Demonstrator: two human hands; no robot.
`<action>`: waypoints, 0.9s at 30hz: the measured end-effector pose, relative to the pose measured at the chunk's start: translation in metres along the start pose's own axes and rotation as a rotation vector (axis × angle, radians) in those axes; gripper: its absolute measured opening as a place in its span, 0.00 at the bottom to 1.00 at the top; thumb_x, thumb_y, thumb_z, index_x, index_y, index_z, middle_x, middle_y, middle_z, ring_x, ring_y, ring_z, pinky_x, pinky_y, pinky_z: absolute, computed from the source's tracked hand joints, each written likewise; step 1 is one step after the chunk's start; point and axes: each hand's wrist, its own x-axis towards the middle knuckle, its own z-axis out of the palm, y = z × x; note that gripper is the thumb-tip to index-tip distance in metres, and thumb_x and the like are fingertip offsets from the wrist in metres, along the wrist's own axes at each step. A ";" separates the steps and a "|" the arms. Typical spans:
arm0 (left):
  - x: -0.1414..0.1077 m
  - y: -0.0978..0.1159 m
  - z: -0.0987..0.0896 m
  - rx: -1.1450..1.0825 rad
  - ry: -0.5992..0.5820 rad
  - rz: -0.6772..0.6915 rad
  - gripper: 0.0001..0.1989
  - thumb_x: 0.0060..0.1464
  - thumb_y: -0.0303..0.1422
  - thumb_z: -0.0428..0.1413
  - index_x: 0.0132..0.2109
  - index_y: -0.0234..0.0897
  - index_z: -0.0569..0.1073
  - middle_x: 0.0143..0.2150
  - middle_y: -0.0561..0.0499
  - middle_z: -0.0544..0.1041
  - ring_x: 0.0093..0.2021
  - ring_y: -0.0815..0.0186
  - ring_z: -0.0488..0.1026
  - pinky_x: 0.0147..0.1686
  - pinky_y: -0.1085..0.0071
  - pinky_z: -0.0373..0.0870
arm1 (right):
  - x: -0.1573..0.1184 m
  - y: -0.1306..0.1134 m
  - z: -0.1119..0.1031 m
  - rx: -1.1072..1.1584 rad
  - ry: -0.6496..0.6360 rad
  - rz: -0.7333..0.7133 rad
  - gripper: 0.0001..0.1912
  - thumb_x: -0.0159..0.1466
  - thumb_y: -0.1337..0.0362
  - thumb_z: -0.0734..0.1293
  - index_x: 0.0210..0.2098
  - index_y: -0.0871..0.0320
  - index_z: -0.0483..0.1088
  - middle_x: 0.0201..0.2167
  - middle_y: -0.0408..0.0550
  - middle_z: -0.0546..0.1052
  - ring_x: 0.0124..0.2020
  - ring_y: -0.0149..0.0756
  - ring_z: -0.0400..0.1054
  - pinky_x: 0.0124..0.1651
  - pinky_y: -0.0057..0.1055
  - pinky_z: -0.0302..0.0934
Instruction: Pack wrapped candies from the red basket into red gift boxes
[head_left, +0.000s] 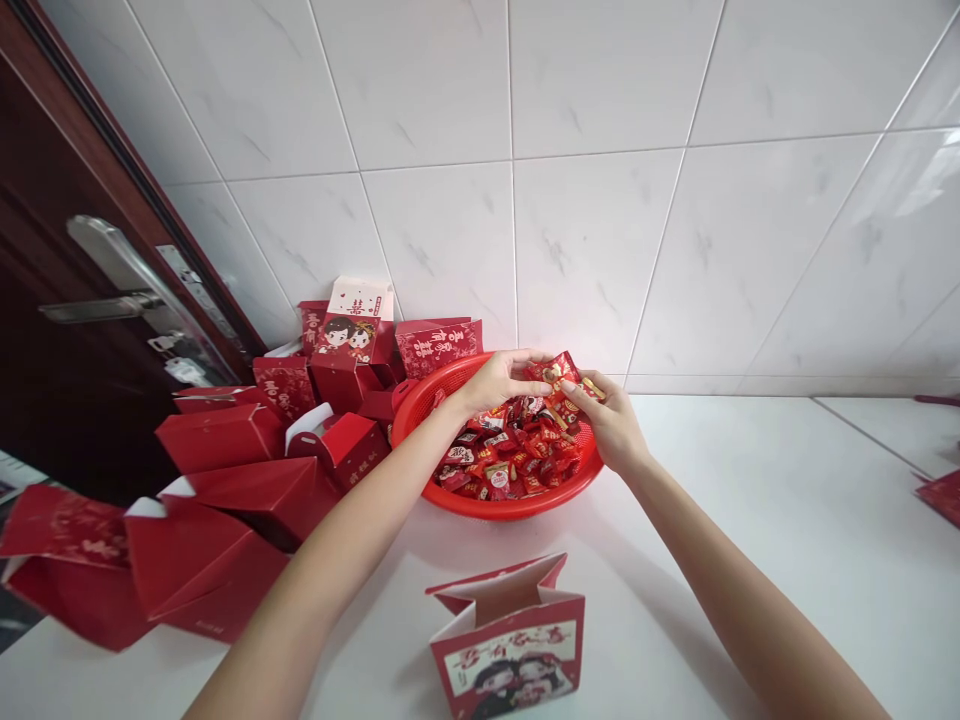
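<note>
Over the far right part of a red plastic basket (495, 510), my two hands are close together. My left hand (501, 382) is closed around a red wrapped candy (556, 368), its thumb stretched along the near side. Fingertips of my right hand (611, 425) press on wrapped candies beside it, one with a gold wrapper (592, 386); how many it holds is hidden. Below lies a heap of red candies (517, 450) filling the basket. Nearer to me stands a red paper gift box (510, 650) with a cartoon couple on its front, its top open.
Several red gift boxes (232, 490) crowd the left side of the white table (697, 560), some stacked near the wall. A dark door with a metal handle (101, 305) and keys is at the left. White tiles (585, 250) rise behind; a red item (943, 497) lies far right.
</note>
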 end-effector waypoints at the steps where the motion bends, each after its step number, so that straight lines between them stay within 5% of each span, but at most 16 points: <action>1: 0.000 0.000 0.001 0.003 0.001 0.012 0.30 0.40 0.36 0.74 0.52 0.34 0.79 0.50 0.42 0.82 0.51 0.54 0.78 0.55 0.55 0.72 | 0.000 0.000 0.000 -0.002 0.006 -0.004 0.24 0.50 0.48 0.79 0.40 0.54 0.76 0.31 0.46 0.82 0.32 0.44 0.78 0.39 0.39 0.72; 14: 0.000 0.001 0.005 0.031 -0.012 0.024 0.24 0.44 0.40 0.72 0.48 0.33 0.81 0.51 0.42 0.81 0.55 0.52 0.76 0.58 0.54 0.68 | 0.003 0.005 -0.002 -0.125 0.055 -0.063 0.19 0.54 0.48 0.77 0.36 0.54 0.75 0.28 0.43 0.78 0.30 0.37 0.73 0.35 0.33 0.67; 21: 0.007 -0.012 -0.003 0.011 0.150 -0.204 0.19 0.62 0.46 0.56 0.37 0.33 0.79 0.35 0.46 0.82 0.35 0.62 0.79 0.43 0.64 0.75 | 0.001 0.004 -0.001 -0.117 0.161 -0.081 0.20 0.53 0.47 0.76 0.35 0.55 0.73 0.27 0.40 0.75 0.27 0.33 0.69 0.32 0.31 0.65; 24: 0.005 -0.021 0.001 0.238 0.018 -0.230 0.16 0.58 0.43 0.60 0.31 0.33 0.77 0.31 0.47 0.81 0.34 0.62 0.78 0.40 0.66 0.73 | 0.001 0.005 -0.001 -0.112 0.182 -0.091 0.20 0.54 0.46 0.75 0.35 0.54 0.73 0.27 0.40 0.75 0.27 0.34 0.69 0.32 0.32 0.65; 27: -0.003 -0.026 0.010 0.603 -0.237 -0.218 0.14 0.51 0.43 0.65 0.40 0.37 0.81 0.36 0.49 0.82 0.38 0.60 0.78 0.41 0.68 0.71 | 0.001 0.006 -0.002 -0.116 0.174 -0.088 0.20 0.54 0.46 0.75 0.35 0.54 0.72 0.27 0.41 0.75 0.28 0.35 0.69 0.33 0.32 0.65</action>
